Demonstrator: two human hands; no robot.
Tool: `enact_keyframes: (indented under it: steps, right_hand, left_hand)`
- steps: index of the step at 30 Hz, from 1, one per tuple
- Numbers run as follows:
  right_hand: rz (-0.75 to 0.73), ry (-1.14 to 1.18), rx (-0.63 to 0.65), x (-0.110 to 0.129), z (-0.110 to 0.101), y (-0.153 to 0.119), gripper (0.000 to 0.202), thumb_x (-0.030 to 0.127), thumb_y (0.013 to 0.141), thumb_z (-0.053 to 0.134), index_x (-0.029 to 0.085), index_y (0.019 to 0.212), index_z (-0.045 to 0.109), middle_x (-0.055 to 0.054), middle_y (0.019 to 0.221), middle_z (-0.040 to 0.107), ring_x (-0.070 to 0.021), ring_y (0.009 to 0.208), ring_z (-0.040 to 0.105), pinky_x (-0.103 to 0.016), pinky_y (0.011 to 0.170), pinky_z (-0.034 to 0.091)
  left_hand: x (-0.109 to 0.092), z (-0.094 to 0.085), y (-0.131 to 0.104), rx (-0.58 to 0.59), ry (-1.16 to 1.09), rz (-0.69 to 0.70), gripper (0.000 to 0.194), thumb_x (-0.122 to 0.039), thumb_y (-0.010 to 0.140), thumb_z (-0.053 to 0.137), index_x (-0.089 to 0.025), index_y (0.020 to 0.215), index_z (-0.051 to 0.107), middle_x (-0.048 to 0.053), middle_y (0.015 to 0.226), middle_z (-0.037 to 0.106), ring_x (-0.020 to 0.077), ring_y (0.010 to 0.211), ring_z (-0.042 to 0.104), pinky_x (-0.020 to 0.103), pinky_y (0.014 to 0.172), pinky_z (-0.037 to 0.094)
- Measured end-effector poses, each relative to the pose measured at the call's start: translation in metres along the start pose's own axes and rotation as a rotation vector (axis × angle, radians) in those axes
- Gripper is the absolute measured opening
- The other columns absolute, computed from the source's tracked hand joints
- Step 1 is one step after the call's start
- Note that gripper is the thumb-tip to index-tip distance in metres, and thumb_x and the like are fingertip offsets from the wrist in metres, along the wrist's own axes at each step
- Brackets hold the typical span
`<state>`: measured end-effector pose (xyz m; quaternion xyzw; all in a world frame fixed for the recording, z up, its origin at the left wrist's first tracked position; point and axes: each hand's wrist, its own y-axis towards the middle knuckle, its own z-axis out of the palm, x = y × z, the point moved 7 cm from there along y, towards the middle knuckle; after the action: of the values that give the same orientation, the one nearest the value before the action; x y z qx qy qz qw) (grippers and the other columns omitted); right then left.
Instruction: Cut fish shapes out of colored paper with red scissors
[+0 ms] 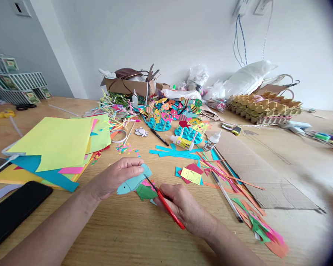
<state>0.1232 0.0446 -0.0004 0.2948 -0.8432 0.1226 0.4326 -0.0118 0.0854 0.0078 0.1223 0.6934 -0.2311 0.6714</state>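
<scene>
My left hand (119, 175) pinches a light blue paper fish (127, 184) that has a drawn eye and lines. Red-handled scissors (169, 208) are gripped in my right hand (180, 205), their blades at the edge of the blue paper near its upper right end. Under and beside the blue fish, a green paper fish (145, 192) and some pink paper lie on the wooden table. To the right, a small yellow paper with a drawn fish (191, 176) rests on red and blue pieces.
Coloured sheets (55, 140) and a black phone (19, 210) lie left. Glue bottles (212, 141), a marker (159, 137) and fish decorations (188, 133) stand or lie ahead. Paper strips, a pen (227, 199) and cardboard (255, 173) are right; egg trays (263, 107) sit behind.
</scene>
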Motion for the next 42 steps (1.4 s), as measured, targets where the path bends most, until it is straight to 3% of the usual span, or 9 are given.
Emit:
enact_keyframes:
  steps: [8,13,18,24,28,42]
  right_hand:
    - [0.09,0.198,0.036,-0.004,0.009,-0.001,0.036,0.042,0.09,0.041,0.019,0.063,0.037,0.006,0.056,0.036,-0.0074,0.048,0.032,-0.019,0.044,0.025]
    - [0.192,0.491,0.024,-0.007,0.015,-0.002,0.045,0.056,0.087,0.039,0.019,0.061,0.037,0.007,0.049,0.036,-0.0067,0.041,0.036,-0.018,0.04,0.028]
    - [0.218,0.597,-0.044,-0.006,0.015,-0.001,0.05,0.064,0.081,0.041,0.019,0.061,0.04,0.007,0.045,0.039,-0.0069,0.039,0.037,-0.018,0.039,0.028]
    - [0.158,0.683,-0.071,-0.006,0.013,0.001,0.051,0.064,0.081,0.041,0.017,0.062,0.045,0.006,0.044,0.041,-0.0072,0.037,0.037,-0.019,0.039,0.027]
    - [0.123,0.699,-0.058,-0.009,0.014,0.001,0.051,0.062,0.083,0.041,0.018,0.059,0.042,0.005,0.043,0.042,-0.0073,0.037,0.037,-0.019,0.039,0.026]
    - [0.008,0.849,0.036,-0.004,0.019,0.001,0.046,0.056,0.088,0.038,0.017,0.067,0.049,0.006,0.041,0.043,-0.0078,0.036,0.037,-0.02,0.041,0.029]
  left_hand:
    - [-0.005,0.003,0.0,-0.015,0.008,-0.021,0.02,-0.036,0.078,0.06,-0.017,0.071,0.057,-0.006,0.059,0.047,0.0079,0.051,0.038,0.017,0.046,0.032]
    - [-0.01,0.008,0.002,-0.034,-0.068,0.001,0.02,-0.034,0.078,0.06,-0.016,0.071,0.056,-0.006,0.058,0.048,0.0062,0.048,0.037,0.016,0.045,0.031]
    - [-0.006,0.019,0.003,-0.019,-0.147,0.007,0.017,-0.033,0.079,0.059,-0.017,0.074,0.055,-0.005,0.057,0.053,0.007,0.047,0.042,0.016,0.044,0.033]
    - [0.002,0.026,0.002,0.03,-0.079,-0.012,0.024,-0.039,0.082,0.052,-0.017,0.076,0.054,-0.002,0.062,0.053,0.0097,0.053,0.046,0.019,0.048,0.038]
    - [0.002,0.021,0.002,0.019,-0.038,-0.022,0.025,-0.04,0.082,0.053,-0.016,0.075,0.055,-0.005,0.058,0.045,0.0073,0.051,0.038,0.017,0.046,0.031]
    - [0.007,0.022,0.002,0.055,-0.274,-0.122,0.022,-0.037,0.076,0.062,-0.016,0.077,0.058,-0.007,0.05,0.044,0.0045,0.042,0.03,0.014,0.039,0.024]
